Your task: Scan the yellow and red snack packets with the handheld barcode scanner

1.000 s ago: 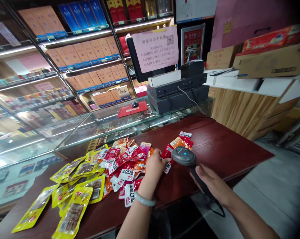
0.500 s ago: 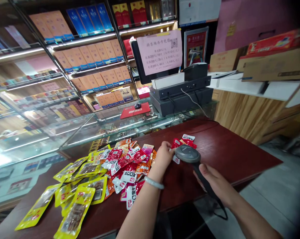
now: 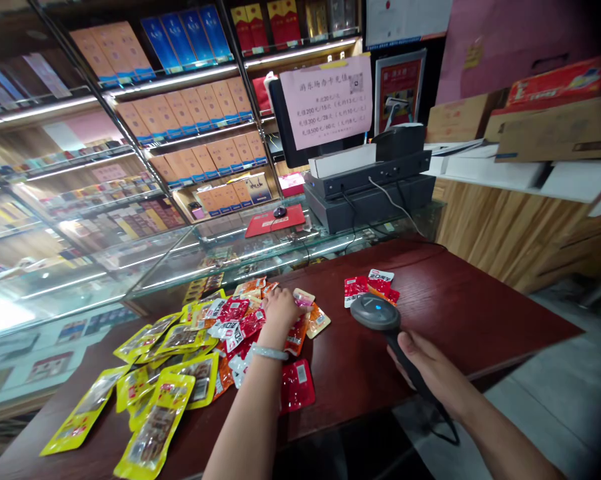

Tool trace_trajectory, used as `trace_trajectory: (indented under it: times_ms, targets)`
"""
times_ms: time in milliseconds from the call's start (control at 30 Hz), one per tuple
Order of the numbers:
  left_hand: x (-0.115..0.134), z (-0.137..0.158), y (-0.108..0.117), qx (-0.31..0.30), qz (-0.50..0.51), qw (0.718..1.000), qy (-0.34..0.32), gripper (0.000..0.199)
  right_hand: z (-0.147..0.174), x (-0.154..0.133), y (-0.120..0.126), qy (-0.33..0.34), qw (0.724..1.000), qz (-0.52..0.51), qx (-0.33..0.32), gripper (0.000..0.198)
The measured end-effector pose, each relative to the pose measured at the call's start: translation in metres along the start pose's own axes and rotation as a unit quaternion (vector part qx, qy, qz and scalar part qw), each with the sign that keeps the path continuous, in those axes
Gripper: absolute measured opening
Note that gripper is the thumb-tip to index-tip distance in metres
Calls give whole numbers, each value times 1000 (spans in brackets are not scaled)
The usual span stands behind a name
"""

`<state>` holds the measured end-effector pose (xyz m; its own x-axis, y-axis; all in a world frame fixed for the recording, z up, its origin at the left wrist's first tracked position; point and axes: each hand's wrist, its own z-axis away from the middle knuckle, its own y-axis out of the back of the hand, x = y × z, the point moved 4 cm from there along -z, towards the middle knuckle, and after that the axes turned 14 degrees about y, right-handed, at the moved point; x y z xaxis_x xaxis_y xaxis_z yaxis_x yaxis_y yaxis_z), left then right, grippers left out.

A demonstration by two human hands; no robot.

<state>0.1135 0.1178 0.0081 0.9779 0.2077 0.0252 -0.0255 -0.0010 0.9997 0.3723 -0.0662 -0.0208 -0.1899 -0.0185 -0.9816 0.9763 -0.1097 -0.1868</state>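
Note:
My right hand (image 3: 428,370) grips the handle of a dark barcode scanner (image 3: 375,312), whose head hangs over the dark red table (image 3: 455,307) beside a small group of red snack packets (image 3: 368,285). My left hand (image 3: 280,310), with a pale bangle on the wrist, rests on the pile of red and orange snack packets (image 3: 240,320), fingers on a pinkish packet (image 3: 304,299). Whether it grips that packet I cannot tell. Yellow snack packets (image 3: 155,373) lie to the left of the pile.
A glass display counter (image 3: 180,260) runs behind the table, with a red mouse pad (image 3: 274,220) and a black cash register (image 3: 370,180) with a pink paper notice (image 3: 333,100). Shelves of boxed goods (image 3: 180,113) fill the back wall. Cardboard boxes (image 3: 555,127) sit on a wooden counter at right.
My left hand left the red packets beside the scanner and moved left onto the main pile. The scanner stayed in my right hand, nearly still.

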Motion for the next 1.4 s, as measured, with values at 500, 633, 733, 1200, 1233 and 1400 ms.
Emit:
trace_trajectory:
  times_ms: [500, 633, 733, 1200, 1233, 1400]
  targets:
    - [0, -15, 13, 28, 106, 991, -76, 25, 8, -3, 3, 2, 1000, -29, 6, 57]
    - [2, -28, 12, -31, 342, 939, -29, 17, 8, 1, 4, 12, 999, -31, 3, 58]
    - [16, -22, 10, -81, 551, 831, -4, 21, 7, 3, 5, 23, 999, -28, -1, 58]
    - [69, 53, -25, -387, 761, 502, 137, 29, 15, -9, 6, 31, 998, -37, 44, 61]
    - [70, 55, -27, -364, 758, 531, 105, 42, 15, -10, 6, 29, 998, -37, 44, 62]
    - [79, 65, -35, -299, 688, 661, 9, 53, 10, -17, 1, 59, 997, -54, 1, 58]
